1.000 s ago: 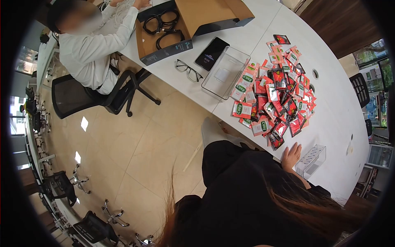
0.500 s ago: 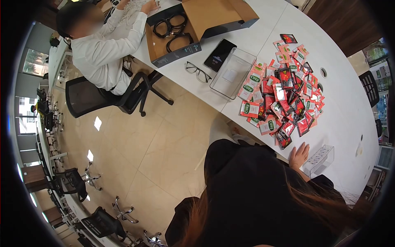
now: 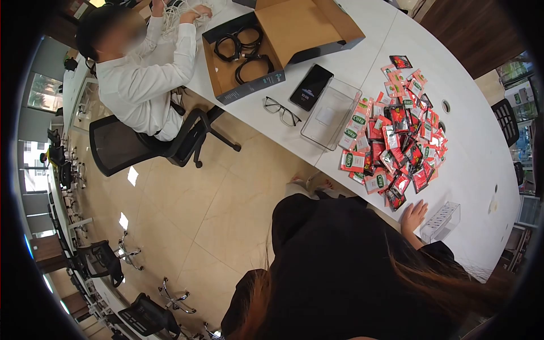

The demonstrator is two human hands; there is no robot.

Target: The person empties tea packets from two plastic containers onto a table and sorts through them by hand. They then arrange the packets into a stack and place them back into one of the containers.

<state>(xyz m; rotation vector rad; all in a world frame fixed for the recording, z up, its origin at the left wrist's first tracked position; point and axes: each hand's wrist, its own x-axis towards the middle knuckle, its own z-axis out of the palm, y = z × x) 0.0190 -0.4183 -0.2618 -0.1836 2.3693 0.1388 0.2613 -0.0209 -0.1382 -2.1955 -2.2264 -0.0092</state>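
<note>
My right hand (image 3: 415, 214) rests flat on the white table near its edge, fingers stretched out and holding nothing. Just right of it stands a clear plastic box (image 3: 441, 221) with a row of small marks along it. Beyond the fingers spreads a heap of red, pink and black sachets (image 3: 398, 136), many with a green "Cozy" label; the hand is apart from them. An open clear tray (image 3: 331, 115) sits left of the heap. My left hand is out of view; only the black sleeve on that side shows.
Eyeglasses (image 3: 281, 111) and a black phone (image 3: 311, 86) lie left of the tray. An open cardboard box (image 3: 247, 85) holds coiled black cables (image 3: 238, 44). A co-worker in a white shirt (image 3: 148, 79) sits on an office chair (image 3: 123, 148), hands at white cables (image 3: 177, 16).
The view has shifted slightly, so the table things appear a little lower and further right. My right hand stays flat on the table. The co-worker's hands have moved at the white cables.
</note>
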